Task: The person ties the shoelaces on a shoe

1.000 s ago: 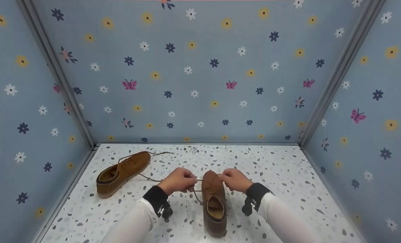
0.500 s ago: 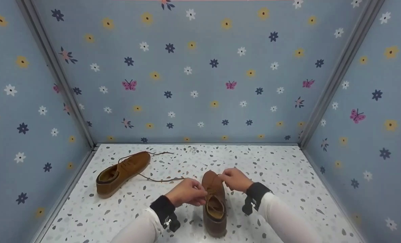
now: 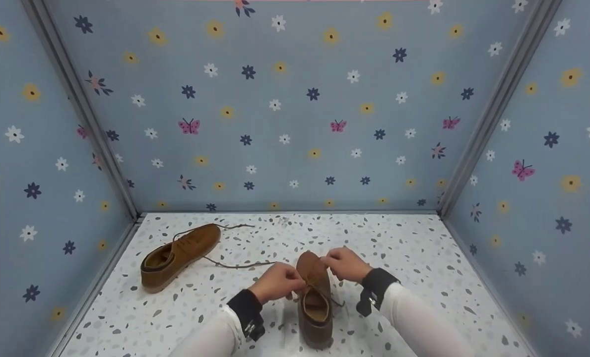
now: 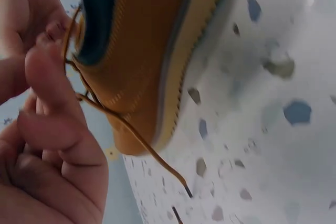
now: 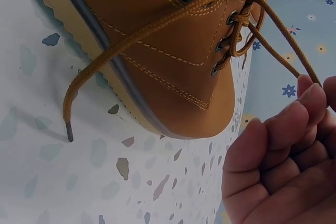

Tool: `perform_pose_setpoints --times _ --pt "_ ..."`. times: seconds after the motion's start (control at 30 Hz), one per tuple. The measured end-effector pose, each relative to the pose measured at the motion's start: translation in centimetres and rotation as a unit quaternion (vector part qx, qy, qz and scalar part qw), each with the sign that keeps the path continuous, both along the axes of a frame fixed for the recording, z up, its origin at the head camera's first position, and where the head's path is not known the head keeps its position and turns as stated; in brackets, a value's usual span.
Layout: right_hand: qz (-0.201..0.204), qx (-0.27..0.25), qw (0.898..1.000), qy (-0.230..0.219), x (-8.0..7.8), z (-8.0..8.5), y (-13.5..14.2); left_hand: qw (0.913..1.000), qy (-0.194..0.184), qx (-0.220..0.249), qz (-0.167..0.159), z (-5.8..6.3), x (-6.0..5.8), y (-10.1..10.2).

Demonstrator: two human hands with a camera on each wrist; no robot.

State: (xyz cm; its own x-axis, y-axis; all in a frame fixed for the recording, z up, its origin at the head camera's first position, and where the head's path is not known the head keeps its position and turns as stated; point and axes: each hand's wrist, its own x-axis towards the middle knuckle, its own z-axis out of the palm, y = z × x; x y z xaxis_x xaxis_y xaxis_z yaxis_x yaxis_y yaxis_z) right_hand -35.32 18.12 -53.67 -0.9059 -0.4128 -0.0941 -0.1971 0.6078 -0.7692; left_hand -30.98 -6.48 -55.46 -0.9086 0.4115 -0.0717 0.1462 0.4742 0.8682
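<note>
A brown lace-up shoe point(image 3: 316, 334) stands on the speckled surface, toe pointing away from me. My right hand point(image 3: 347, 263), beside the toe, pinches a loop of its brown shoelace point(image 5: 126, 44) between thumb and fingertips. From the loop the lace runs back over the eyelets, and its tipped end hangs down the right side. My left hand point(image 3: 276, 282) is at the tongue, fingertips bent close to the crossed laces; I cannot tell whether it pinches one. Another lace end point(image 4: 142, 140) trails down the shoe's left side in the left wrist view.
A second brown shoe point(image 3: 198, 242) lies angled at the left, its untied lace point(image 3: 235, 267) stretching toward my left hand. The white speckled tabletop point(image 3: 399, 238) is bounded by flower-patterned panels point(image 3: 295, 119) at the back and sides.
My left hand has moved right to the tongue, carrying a lace across the shoe. A lace end now shows on the shoe's right side. The right hand has stayed nearly still.
</note>
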Motion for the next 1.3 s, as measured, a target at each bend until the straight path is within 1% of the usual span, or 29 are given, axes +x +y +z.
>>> perform_pose_setpoints --times 0.13,0.2,0.3,0.4,0.5,0.67,0.87,1.03,1.2,1.3 --pt "-0.003 0.001 1.000 -0.003 -0.1 0.0 0.0 0.9986 0.019 0.009 0.049 -0.8 -1.0 -0.3" --pt "-0.001 0.003 1.000 -0.003 -0.1 0.0 0.0 0.9977 0.024 0.010 0.062 -1.1 -1.4 -0.2" --pt "0.001 0.005 1.000 -0.001 -0.1 0.1 0.0 0.9967 0.040 0.006 0.071 -1.2 -1.9 0.2" --pt "0.004 0.008 1.000 0.004 -0.2 0.2 0.0 0.9964 0.055 0.000 0.064 -1.3 -2.2 0.7" --pt "0.006 0.009 1.000 0.010 -0.3 0.1 0.0 0.9965 0.066 -0.006 0.051 -1.4 -2.5 1.1" --pt "0.010 0.010 1.000 0.016 -0.3 0.1 0.0 0.9957 0.082 -0.015 0.039 -1.7 -2.6 1.4" --pt "0.007 0.006 1.000 0.011 -0.3 0.0 0.3 0.9976 0.062 0.011 0.028 -1.7 -2.3 1.5" --pt "0.003 0.010 1.000 0.013 -0.4 0.1 0.1 0.9976 0.064 0.010 0.023 -1.6 -2.1 1.6" --pt "-0.003 0.016 1.000 0.020 -0.4 0.3 0.1 0.9987 0.047 0.006 0.017 -1.5 -2.1 1.5" --pt "-0.004 0.018 1.000 0.022 -0.5 0.3 0.1 0.9989 0.043 0.005 0.014 -1.6 -2.1 1.5"
